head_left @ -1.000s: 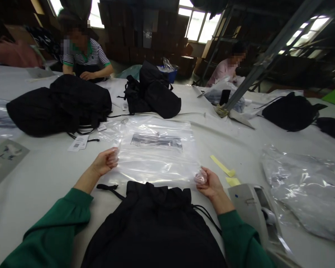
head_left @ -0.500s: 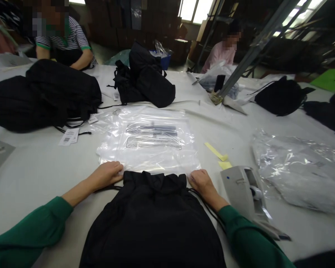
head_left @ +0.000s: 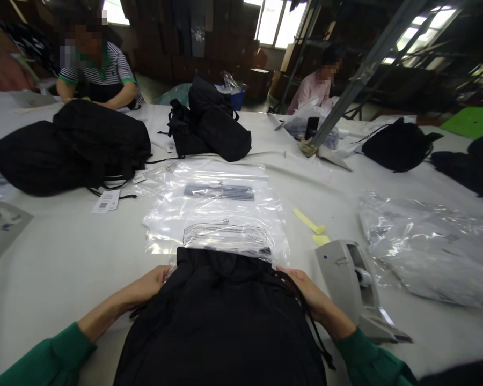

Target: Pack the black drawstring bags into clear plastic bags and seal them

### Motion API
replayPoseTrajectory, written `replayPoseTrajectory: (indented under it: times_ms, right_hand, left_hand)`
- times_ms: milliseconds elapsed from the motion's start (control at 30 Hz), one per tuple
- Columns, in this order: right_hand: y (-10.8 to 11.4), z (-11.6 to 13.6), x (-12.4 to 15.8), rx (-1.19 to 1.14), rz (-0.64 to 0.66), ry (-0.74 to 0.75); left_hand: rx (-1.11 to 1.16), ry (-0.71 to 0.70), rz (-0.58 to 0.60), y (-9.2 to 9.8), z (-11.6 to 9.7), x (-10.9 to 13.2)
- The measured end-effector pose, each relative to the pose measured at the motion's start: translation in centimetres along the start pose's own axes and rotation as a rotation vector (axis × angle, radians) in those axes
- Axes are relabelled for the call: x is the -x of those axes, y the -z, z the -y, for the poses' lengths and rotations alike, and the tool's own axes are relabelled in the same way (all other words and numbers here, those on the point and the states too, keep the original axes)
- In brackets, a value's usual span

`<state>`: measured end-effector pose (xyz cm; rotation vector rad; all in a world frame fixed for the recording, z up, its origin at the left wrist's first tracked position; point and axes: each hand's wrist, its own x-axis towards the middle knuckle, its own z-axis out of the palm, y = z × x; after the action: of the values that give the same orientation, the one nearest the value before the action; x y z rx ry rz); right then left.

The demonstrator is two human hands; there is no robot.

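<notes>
Fingers [head_left: 164, 273] of the left hand [head_left: 148, 285] pinched on the clear plastic bag [head_left: 215, 212]; grip of the right hand [head_left: 309, 292] cannot be told.
Between them, the black drawstring bag [head_left: 221, 316] is laid on the worktop [head_left: 64, 252], its mouth met by the plastic.

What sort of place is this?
Probably a factory workroom or warehouse packing area: several black bags and clear plastic bags lie on a white table, with what look like cardboard boxes stacked behind.

Windows [head_left: 288, 28] glow white amid dimness, and glare streaks the clear plastic bag [head_left: 219, 213].
</notes>
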<state>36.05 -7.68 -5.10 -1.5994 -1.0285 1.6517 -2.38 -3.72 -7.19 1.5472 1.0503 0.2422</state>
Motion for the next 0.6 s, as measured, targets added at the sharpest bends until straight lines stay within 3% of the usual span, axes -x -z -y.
replayPoseTrajectory:
  times_ms: [67,200,267,333,400,500,600]
  right_hand:
    - [-0.5,0.0,0.0,-0.012,-0.046,0.022]
    - [-1.5,0.2,-0.2,0.287,-0.342,0.276]
    - [-1.6,0.2,0.3,0.451,-0.487,0.456]
    - [-1.4,-0.4,1.3,0.549,-0.539,0.655]
    - [-0.7,-1.9,2.7,0.617,-0.5,0.845]
    - [0.5,-5.2,4.6,0.709,-0.441,0.96]
    - [1.4,-7.9,4.8,0.755,-0.454,0.817]
  left_hand:
    - [0.163,0.057,-0.048,-0.2,0.0,0.0]
    - [0.174,0.098,-0.543,-0.4,0.4,-1.7]
    - [0.138,0.119,-0.712,-0.6,0.9,-2.2]
    - [0.083,0.104,-0.844,-0.9,1.8,-1.5]
    - [-0.022,-0.007,-0.95,-1.3,3.2,0.2]
    - [-0.182,-0.154,-0.947,-1.9,5.5,3.4]
    - [-0.254,-0.089,-0.707,-1.8,6.5,4.6]
